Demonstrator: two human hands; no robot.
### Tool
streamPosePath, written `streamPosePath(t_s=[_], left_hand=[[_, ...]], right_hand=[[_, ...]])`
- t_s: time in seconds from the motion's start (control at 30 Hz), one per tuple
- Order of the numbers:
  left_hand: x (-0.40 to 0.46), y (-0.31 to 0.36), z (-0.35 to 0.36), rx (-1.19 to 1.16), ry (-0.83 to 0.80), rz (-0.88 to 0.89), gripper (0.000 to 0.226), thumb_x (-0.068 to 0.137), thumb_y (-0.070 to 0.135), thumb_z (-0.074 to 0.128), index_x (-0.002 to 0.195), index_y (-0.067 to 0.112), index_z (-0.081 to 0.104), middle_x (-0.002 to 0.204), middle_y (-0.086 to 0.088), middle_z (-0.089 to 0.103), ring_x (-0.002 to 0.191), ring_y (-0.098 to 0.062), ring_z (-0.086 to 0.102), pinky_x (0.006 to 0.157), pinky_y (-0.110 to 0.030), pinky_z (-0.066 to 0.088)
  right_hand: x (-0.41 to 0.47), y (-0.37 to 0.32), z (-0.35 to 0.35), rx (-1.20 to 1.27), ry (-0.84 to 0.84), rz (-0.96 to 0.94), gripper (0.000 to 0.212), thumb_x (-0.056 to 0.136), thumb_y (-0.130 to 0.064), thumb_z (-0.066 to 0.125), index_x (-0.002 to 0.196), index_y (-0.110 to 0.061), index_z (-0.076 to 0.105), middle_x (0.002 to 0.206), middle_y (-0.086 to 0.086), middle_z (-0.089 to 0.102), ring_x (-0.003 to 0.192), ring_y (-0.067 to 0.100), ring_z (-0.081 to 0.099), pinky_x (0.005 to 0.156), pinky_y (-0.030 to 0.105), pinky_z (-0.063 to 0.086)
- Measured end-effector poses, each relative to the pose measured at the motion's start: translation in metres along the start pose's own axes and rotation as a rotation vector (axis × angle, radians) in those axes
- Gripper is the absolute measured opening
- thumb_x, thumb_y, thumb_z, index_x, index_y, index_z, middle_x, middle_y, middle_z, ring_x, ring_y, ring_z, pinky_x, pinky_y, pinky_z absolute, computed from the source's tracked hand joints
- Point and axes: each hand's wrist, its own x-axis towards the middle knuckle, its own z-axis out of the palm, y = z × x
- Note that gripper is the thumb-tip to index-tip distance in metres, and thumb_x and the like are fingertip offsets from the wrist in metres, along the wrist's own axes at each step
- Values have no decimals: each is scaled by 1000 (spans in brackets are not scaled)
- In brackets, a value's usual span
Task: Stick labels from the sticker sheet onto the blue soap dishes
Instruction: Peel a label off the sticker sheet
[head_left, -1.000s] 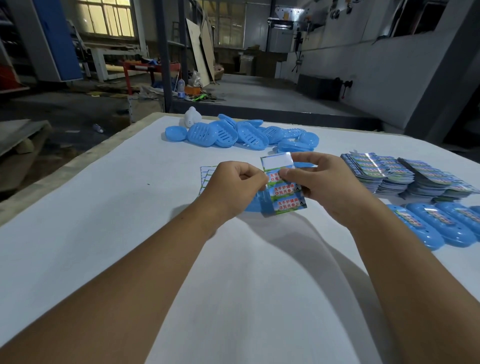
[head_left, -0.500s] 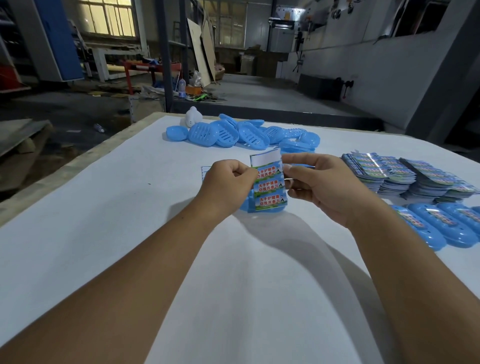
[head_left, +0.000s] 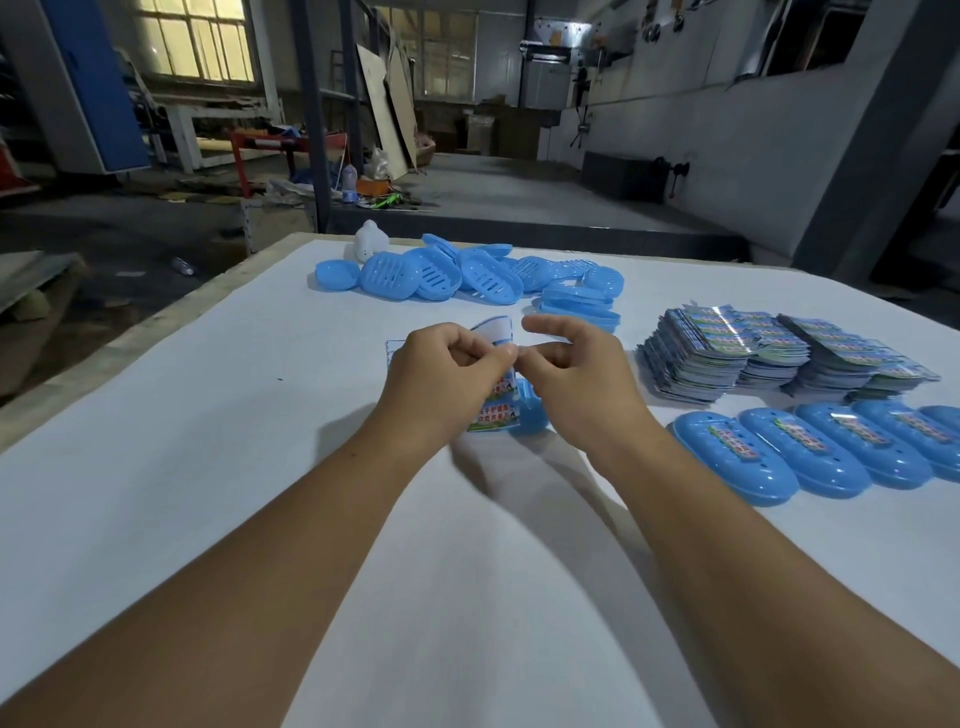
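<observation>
Hands meet above the white table (head_left: 218, 467). We grip the sticker sheet (head_left: 496, 410) in our left hand (head_left: 441, 382); our right hand (head_left: 576, 384) appears to pinch a label at its edge, index finger extended. One blue soap dish (head_left: 532, 415) lies just beneath the sheet.

Glossy blue plastic soap dishes (head_left: 727, 457), shiny printed paper sticker sheet (head_left: 496, 413), matt white tabletop (head_left: 208, 467).

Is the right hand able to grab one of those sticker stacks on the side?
Probably yes. The right hand has bare table between it and the sticker stacks, but it seems busy peeling at the sticker sheet.
</observation>
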Motion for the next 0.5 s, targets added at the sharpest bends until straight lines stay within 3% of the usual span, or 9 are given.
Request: streamPosePath(t_s=[0.13,0.27,0.37,0.5], left_hand=[[0,1,-2,-8,-3,-39,23,83,41,78,81,19,73,75,5,75,75,-10,73,79,-39,62],[-1,2,-2,78,37,-4,17,85,37,73,80,21,75,71,7,74,71,-5,72,75,-33,62],[-1,2,-2,134,64,17,14,86,30,68,74,25,71,69,8,73,69,-4,71,71,-32,62],[1,-1,0,134,43,25,19,91,29,63,73,25,67,75,8,73,73,-11,72,73,-36,63]], right_hand=[[0,2,1,-48,6,-41,29,94,-20,69,123,-26,64,79,-6,75,79,5,70,75,26,57],[0,2,2,-89,21,-65,31,95,-19,68,124,-25,63,79,-5,74,78,8,69,81,33,59],[2,2,3,-131,39,-75,31,95,-20,66,125,-25,62,80,-4,72,76,8,65,81,33,58],[2,2,0,-176,57,-66,32,97,-20,62,129,-23,60,90,-1,74,88,11,68,81,29,56]])
